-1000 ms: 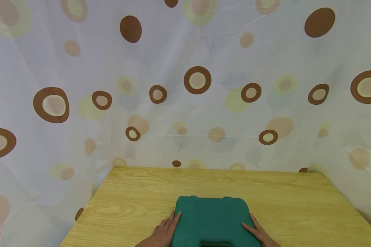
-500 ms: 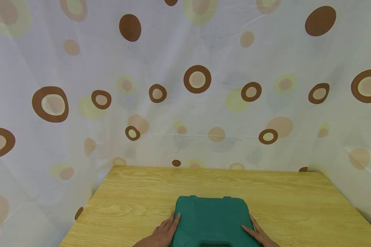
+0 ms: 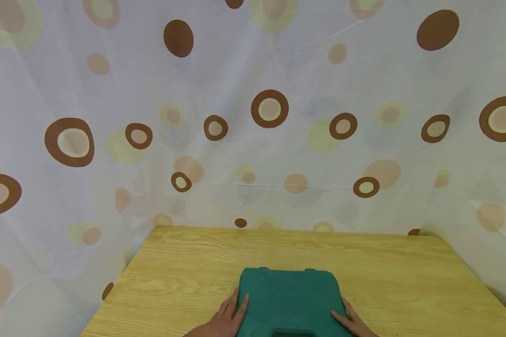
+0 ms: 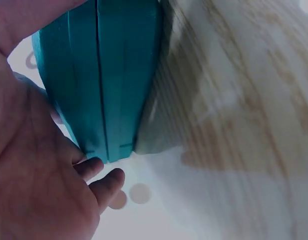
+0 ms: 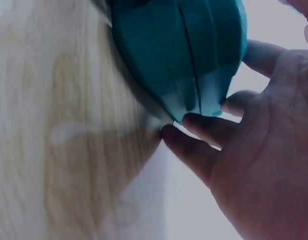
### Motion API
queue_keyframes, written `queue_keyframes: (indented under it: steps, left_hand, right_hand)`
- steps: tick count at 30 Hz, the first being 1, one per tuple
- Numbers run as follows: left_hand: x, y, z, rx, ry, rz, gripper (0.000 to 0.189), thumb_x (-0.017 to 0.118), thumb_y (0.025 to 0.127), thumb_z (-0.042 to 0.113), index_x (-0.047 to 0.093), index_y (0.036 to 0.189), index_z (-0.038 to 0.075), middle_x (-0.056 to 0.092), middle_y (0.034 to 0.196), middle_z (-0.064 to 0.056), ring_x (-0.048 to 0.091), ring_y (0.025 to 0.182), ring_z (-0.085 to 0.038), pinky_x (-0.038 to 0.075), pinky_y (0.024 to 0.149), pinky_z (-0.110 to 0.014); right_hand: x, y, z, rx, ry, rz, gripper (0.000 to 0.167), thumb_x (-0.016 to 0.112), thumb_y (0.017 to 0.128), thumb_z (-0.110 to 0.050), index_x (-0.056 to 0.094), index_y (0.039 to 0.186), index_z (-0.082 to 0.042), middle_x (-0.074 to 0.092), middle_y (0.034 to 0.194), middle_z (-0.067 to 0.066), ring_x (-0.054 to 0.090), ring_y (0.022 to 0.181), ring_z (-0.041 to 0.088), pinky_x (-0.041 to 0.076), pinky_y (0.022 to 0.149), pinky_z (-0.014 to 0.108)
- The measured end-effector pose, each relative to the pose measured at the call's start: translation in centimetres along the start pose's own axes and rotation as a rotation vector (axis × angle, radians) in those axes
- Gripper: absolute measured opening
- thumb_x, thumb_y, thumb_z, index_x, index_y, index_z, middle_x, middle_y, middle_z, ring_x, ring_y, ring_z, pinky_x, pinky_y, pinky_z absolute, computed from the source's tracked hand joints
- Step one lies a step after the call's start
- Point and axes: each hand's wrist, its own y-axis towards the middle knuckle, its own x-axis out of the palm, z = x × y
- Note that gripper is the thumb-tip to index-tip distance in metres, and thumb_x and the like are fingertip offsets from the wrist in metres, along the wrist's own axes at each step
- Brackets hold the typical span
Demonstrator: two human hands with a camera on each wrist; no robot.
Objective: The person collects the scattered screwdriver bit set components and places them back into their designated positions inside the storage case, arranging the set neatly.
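A teal plastic case [image 3: 291, 299] lies flat at the near side of the table, its handle slot cut off by the bottom of the head view. My left hand [image 3: 225, 320] rests against its left side, thumb on the lid's edge and the other fingers down along the side. On the opposite side my right hand [image 3: 354, 323] touches the case the same way. In the left wrist view the seam between the case's halves [image 4: 101, 85] shows beside the left palm. The right wrist view has the right fingers [image 5: 193, 150] extended along the case's side, near the table surface.
The wood-grain table [image 3: 185, 267] stretches out behind the case and to both sides. A pale curtain [image 3: 236, 154] printed with brown and beige circles hangs behind the table and along its left and right.
Both hands have slid slightly toward the near edge along the case's sides, the left thumb shifting a little to the right. The case stays practically in place.
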Motion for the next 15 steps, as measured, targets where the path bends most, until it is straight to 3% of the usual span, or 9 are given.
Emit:
queue_keyframes:
  steps: [3, 5, 7, 9, 11, 13, 14, 15]
  left_hand:
    - [0.3, -0.1, 0.7, 0.082, 0.114, 0.101, 0.085, 0.037, 0.097, 0.062, 0.035, 0.144, -0.008, 0.028, 0.142, -0.039, 0.037, 0.127, -0.049, 0.046, 0.097, -0.040]
    - [0.5, -0.1, 1.3, 0.091, 0.171, 0.131, 0.080, 0.036, 0.098, 0.061, 0.039, 0.144, -0.005, 0.032, 0.143, -0.037, 0.040, 0.127, -0.050, 0.047, 0.096, -0.041]
    - [0.6, 0.0, 1.9, 0.064, 0.190, 0.122, 0.078, 0.034, 0.098, 0.062, 0.039, 0.146, 0.000, 0.032, 0.146, -0.033, 0.039, 0.129, -0.050, 0.047, 0.096, -0.045]
    - [0.7, 0.1, 2.3, 0.018, 0.175, 0.093, 0.079, 0.032, 0.097, 0.065, 0.036, 0.148, 0.005, 0.030, 0.149, -0.029, 0.035, 0.134, -0.047, 0.044, 0.098, -0.050]
    - [0.8, 0.2, 2.6, -0.009, 0.173, 0.081, 0.080, 0.031, 0.096, 0.067, 0.035, 0.149, 0.008, 0.028, 0.151, -0.027, 0.032, 0.137, -0.044, 0.043, 0.098, -0.054]
    - [1.0, 0.4, 2.6, -0.018, 0.173, 0.090, 0.080, 0.031, 0.096, 0.067, 0.035, 0.150, 0.009, 0.028, 0.152, -0.025, 0.031, 0.138, -0.041, 0.043, 0.097, -0.055]
    - [1.2, 0.5, 2.6, -0.012, 0.194, 0.108, 0.079, 0.031, 0.096, 0.067, 0.036, 0.149, 0.008, 0.029, 0.151, -0.025, 0.032, 0.138, -0.041, 0.044, 0.097, -0.054]
    - [1.5, 0.5, 2.6, 0.000, 0.224, 0.131, 0.078, 0.031, 0.096, 0.066, 0.038, 0.148, 0.008, 0.032, 0.150, -0.025, 0.035, 0.136, -0.041, 0.045, 0.095, -0.053]
  right_hand:
    - [0.5, 0.3, -1.2, 0.007, -0.127, 0.074, 0.046, 0.006, 0.103, -0.050, 0.011, 0.149, -0.051, -0.016, 0.151, -0.031, -0.006, 0.130, -0.020, 0.040, 0.080, 0.023]
    - [1.0, 0.7, -2.4, 0.018, -0.274, 0.153, 0.044, 0.017, 0.105, -0.048, 0.010, 0.149, -0.051, -0.015, 0.155, -0.025, -0.005, 0.134, -0.017, 0.037, 0.084, 0.019]
    - [1.6, 1.1, -3.7, 0.031, -0.401, 0.229, 0.053, 0.039, 0.103, -0.045, 0.013, 0.149, -0.049, -0.010, 0.158, -0.020, -0.005, 0.138, -0.012, 0.033, 0.090, 0.018]
    - [2.1, 1.4, -5.0, 0.082, -0.500, 0.276, 0.070, 0.061, 0.093, -0.043, 0.018, 0.148, -0.051, -0.004, 0.159, -0.020, -0.004, 0.140, -0.010, 0.039, 0.092, 0.025]
    - [2.6, 1.7, -6.0, 0.142, -0.553, 0.305, 0.079, 0.072, 0.083, -0.042, 0.026, 0.145, -0.052, 0.001, 0.159, -0.022, 0.011, 0.148, 0.015, 0.044, 0.093, 0.039]
    - [2.9, 1.9, -6.8, 0.219, -0.582, 0.313, 0.086, 0.080, 0.072, -0.038, 0.030, 0.141, -0.055, 0.003, 0.157, -0.027, 0.030, 0.139, 0.039, 0.050, 0.078, 0.049]
    - [3.0, 2.0, -7.0, 0.244, -0.581, 0.313, 0.084, 0.080, 0.072, -0.037, 0.032, 0.139, -0.054, 0.003, 0.156, -0.029, 0.039, 0.130, 0.046, 0.051, 0.076, 0.053]
    - [3.1, 2.0, -7.1, 0.261, -0.576, 0.312, 0.083, 0.080, 0.072, -0.036, 0.033, 0.138, -0.055, 0.003, 0.155, -0.030, 0.038, 0.130, 0.048, 0.051, 0.076, 0.055]
